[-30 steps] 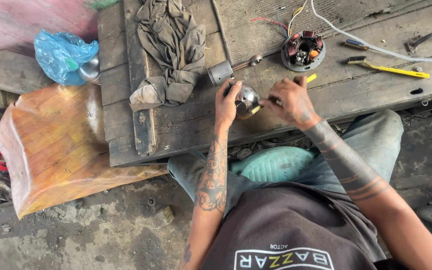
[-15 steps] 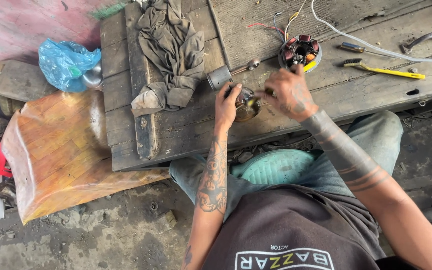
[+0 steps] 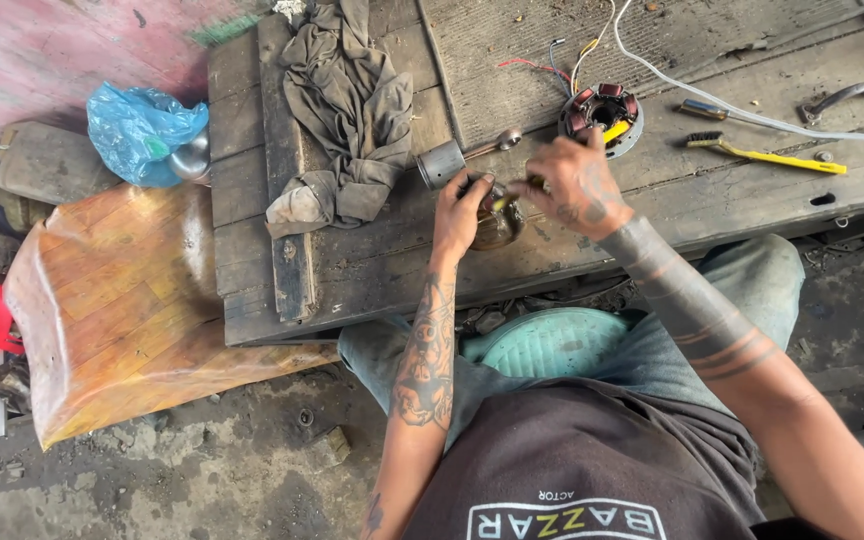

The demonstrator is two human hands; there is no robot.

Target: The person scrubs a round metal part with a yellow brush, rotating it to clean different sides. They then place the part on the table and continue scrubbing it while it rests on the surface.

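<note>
1. The left hand (image 3: 460,215) had its grip wrapped around a shiny, rounded metal bowl-shaped part (image 3: 498,222), holding it on the worn wooden plank counter (image 3: 372,260) near the front edge.
2. The right hand (image 3: 577,185) was pinching a yellow-handled tool (image 3: 508,199), its tip set at the rim of the metal part; the yellow end showed beyond the knuckles.
3. Judged from this, the work on the part was under way, not finished: both hands were engaged and the part had not been set aside.
4. Untouched just behind lay a grey metal cylinder with a rod (image 3: 442,163), and further right a round coil plate with coloured wires (image 3: 600,115).
5. A yellow-handled brush (image 3: 764,153) and a crumpled grey rag (image 3: 347,110) lay apart, unused.
</note>
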